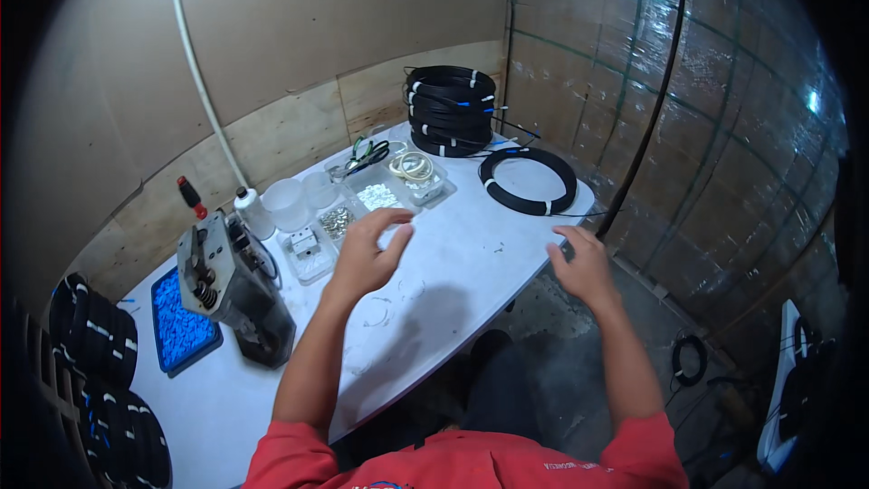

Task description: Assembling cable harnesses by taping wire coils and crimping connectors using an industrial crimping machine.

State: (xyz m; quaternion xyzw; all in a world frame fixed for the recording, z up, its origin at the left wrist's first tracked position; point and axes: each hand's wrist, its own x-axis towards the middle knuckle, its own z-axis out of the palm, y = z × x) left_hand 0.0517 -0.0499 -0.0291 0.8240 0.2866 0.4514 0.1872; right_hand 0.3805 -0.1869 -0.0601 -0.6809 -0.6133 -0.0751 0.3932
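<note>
My left hand (369,252) hovers over the white table (430,308), in front of the small parts trays. Its fingers are curved and the thumb stands a little apart from them; I see nothing held. My right hand (587,264) is raised past the table's right edge, fingers bent and thumb apart, also with nothing visible in it. Closest to it lies a coil of black cable (490,186) with white ties, flat on the table. Near my left hand are a tray of white pieces (377,196), a tray of small metal parts (336,223) and a clear box with white blocks (308,255).
A grey bench press (237,294) stands on the left by a blue tray (184,364) of blue pieces. Behind are a white bottle (253,214), green-handled pliers (360,152) and stacked black cable coils (451,113). More coils (100,330) sit left. Wrapped stacks (579,63) border the right.
</note>
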